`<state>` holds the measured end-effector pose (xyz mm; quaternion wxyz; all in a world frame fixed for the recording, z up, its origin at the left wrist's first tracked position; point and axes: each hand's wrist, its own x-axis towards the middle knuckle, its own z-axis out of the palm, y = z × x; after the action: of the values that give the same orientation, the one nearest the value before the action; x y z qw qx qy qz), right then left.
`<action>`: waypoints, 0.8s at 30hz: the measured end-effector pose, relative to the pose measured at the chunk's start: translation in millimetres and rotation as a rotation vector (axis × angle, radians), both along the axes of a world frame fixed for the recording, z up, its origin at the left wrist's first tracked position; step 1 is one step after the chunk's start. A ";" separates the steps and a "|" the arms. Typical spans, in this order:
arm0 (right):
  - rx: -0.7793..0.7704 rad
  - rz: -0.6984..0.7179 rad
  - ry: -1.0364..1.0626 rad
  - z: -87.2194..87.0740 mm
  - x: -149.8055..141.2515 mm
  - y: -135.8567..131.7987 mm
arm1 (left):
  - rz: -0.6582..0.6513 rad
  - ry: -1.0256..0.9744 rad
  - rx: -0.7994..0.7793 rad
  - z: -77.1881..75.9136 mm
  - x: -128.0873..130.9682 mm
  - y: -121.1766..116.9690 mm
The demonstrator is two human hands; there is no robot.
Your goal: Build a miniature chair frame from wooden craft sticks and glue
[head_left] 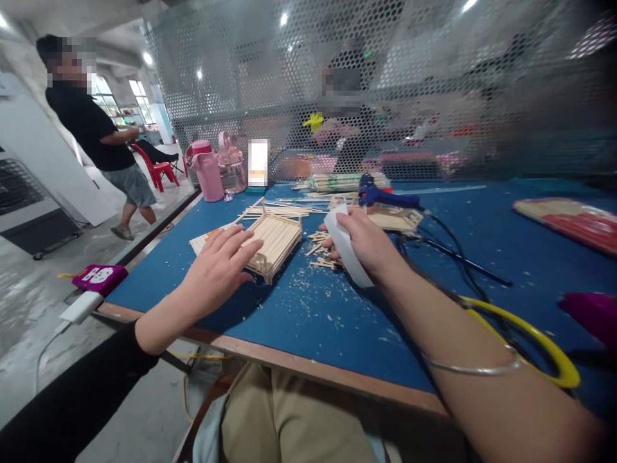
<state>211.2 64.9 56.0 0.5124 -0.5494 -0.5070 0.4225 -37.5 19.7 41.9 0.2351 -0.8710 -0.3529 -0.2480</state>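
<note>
My left hand (222,260) is spread with its fingers apart over the near left end of a small wooden stick frame (279,238), shaped like a little bed with raised ends. Whether the fingertips touch it I cannot tell. In my right hand (364,241) is a folded white paper (347,247), pinched between thumb and fingers. Short cut stick pieces (322,257) lie just left of and under that hand. Longer thin sticks (289,211) are spread behind the frame. A blue glue gun (385,194) rests beyond my right hand, near a flat wooden piece (395,220).
A pink flask (208,170), a clear bottle (232,164) and a lit phone (258,163) stand at the back left. Perforated metal mesh (289,83) borders the table's far side. A yellow ring (544,341) and red packet (573,225) lie right. A person (91,122) is at left.
</note>
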 end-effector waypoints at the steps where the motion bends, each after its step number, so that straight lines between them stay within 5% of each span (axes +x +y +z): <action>1: -0.003 -0.001 -0.006 0.7 -0.9 -1.0 | -0.016 0.046 -0.029 2.7 1.7 3.5; 10: -0.011 0.012 0.001 0.8 -3.8 -3.7 | -0.104 0.391 -0.258 17.1 22.2 16.6; 17: -0.003 0.030 0.002 -3.5 -4.2 -2.1 | -0.128 0.434 -0.277 20.4 20.1 24.0; 20: 0.010 0.022 0.003 -2.2 -3.7 -2.5 | -0.152 0.200 -0.226 22.6 13.0 20.8; 24: 0.110 -0.012 0.023 1.5 -3.0 -4.4 | -0.246 -0.402 -0.174 16.0 9.5 7.6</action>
<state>208.2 60.5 57.5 0.5502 -0.5186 -0.5201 0.3973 -28.1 27.3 57.9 0.0522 -0.8574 -0.3042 -0.4118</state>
